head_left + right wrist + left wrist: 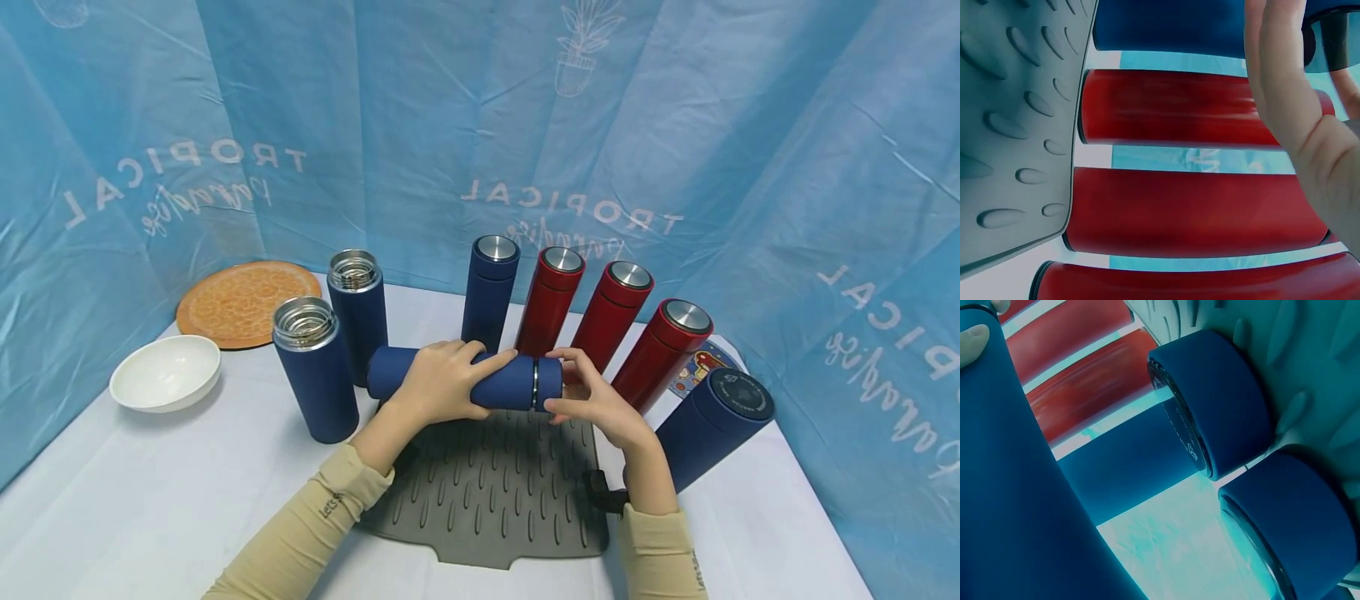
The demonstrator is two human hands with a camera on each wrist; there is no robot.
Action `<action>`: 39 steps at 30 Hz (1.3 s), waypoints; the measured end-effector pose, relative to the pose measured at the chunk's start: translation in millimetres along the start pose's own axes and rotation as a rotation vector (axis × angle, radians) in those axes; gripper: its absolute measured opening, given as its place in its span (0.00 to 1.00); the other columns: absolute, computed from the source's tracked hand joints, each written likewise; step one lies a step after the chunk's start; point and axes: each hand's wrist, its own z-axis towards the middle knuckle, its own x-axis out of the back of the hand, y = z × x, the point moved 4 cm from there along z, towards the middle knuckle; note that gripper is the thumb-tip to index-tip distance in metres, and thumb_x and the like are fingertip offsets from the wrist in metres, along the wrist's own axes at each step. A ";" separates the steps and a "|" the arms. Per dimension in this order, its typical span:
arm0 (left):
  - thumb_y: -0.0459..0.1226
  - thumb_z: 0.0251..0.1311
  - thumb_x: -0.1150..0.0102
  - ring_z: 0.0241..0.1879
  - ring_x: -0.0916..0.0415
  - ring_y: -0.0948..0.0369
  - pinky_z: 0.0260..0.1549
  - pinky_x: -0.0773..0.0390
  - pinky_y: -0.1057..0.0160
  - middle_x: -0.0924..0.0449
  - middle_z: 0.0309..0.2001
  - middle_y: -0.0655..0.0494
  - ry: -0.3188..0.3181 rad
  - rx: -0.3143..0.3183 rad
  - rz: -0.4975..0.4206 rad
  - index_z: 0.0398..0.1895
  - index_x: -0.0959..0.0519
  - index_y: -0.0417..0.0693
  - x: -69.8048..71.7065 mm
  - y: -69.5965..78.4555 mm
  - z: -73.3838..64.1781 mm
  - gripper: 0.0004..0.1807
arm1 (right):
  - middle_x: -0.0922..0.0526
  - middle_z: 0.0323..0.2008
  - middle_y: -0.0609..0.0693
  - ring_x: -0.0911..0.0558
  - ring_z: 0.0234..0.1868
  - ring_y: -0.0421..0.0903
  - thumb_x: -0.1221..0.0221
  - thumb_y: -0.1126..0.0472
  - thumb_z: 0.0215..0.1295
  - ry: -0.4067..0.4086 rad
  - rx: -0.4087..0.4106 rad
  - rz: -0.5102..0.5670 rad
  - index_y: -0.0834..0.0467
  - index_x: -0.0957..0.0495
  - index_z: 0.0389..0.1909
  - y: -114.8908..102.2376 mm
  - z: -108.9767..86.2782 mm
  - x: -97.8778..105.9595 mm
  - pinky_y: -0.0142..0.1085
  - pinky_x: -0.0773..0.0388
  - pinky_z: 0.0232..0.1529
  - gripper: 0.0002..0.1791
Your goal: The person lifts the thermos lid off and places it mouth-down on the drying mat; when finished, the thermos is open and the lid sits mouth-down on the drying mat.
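From my end I've got the blue flask (508, 387) lying level in the air, over the far end of the ridged grey mat (495, 508). Here's the left hand (444, 379), fingers wrapped over the body, a firm curl around it. And the right hand (597, 402) is on the lid (551, 383), finger and thumb pinching it from either side, open only as wide as the lid. On my left-wrist feed, two loose lids (1229, 400) (1300, 519) sit on the mat. Two open flasks (318, 387) (360, 325) stand upright to the left, steel necks showing. Behind, a capped blue flask (489, 304), then three red flasks (549, 304) (609, 321) (662, 354) in a slanting row, and near the right wrist, a dark-topped blue flask (701, 433). Far left on the white table (90, 517): a white bowl (167, 375) beside an orange round mat (247, 304), with the blue curtain (420, 167) behind.
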 end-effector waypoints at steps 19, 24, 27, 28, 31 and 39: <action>0.62 0.34 0.32 0.33 0.22 0.57 0.30 0.20 0.59 0.22 0.41 0.52 0.007 0.059 -0.095 0.62 0.31 0.63 2.3 -3.4 1.1 0.45 | 0.43 0.61 0.55 0.35 0.57 0.57 0.38 0.79 0.45 0.040 0.277 -0.055 0.60 0.36 0.55 -15.4 -4.7 1.2 0.40 0.28 0.54 0.33; 0.62 0.35 0.33 0.34 0.22 0.57 0.31 0.21 0.58 0.22 0.43 0.53 -0.034 0.087 -0.146 0.63 0.32 0.63 3.1 -4.1 1.9 0.46 | 0.45 0.62 0.56 0.35 0.57 0.57 0.39 0.81 0.46 0.041 0.350 -0.094 0.57 0.32 0.51 -18.8 -6.5 0.4 0.34 0.28 0.54 0.31; 0.62 0.36 0.33 0.34 0.22 0.58 0.30 0.21 0.58 0.22 0.43 0.54 -0.056 0.109 -0.187 0.63 0.32 0.63 3.7 -4.3 2.2 0.45 | 0.45 0.62 0.57 0.34 0.57 0.58 0.39 0.81 0.45 0.042 0.391 -0.120 0.56 0.31 0.49 -21.0 -7.3 -0.2 0.37 0.28 0.54 0.30; 0.62 0.36 0.33 0.34 0.22 0.58 0.30 0.21 0.58 0.22 0.43 0.54 -0.062 0.115 -0.200 0.63 0.32 0.63 3.7 -4.4 2.2 0.45 | 0.44 0.62 0.57 0.35 0.58 0.58 0.39 0.82 0.44 0.044 0.402 -0.125 0.56 0.31 0.48 -21.7 -7.6 -0.2 0.38 0.28 0.54 0.30; 0.62 0.36 0.34 0.34 0.22 0.58 0.30 0.21 0.58 0.22 0.43 0.55 -0.084 0.132 -0.227 0.63 0.32 0.63 3.6 -4.9 2.0 0.44 | 0.43 0.62 0.57 0.38 0.60 0.56 0.40 0.84 0.42 0.054 0.426 -0.143 0.56 0.30 0.46 -24.1 -8.5 -0.1 0.41 0.29 0.55 0.30; 0.62 0.35 0.32 0.36 0.22 0.59 0.30 0.22 0.57 0.22 0.44 0.55 -0.104 0.194 -0.323 0.64 0.33 0.64 3.9 -13.0 -1.5 0.46 | 0.42 0.61 0.52 0.42 0.62 0.51 0.45 0.89 0.39 0.113 0.498 -0.116 0.50 0.29 0.42 -28.4 -16.1 7.3 0.35 0.28 0.53 0.34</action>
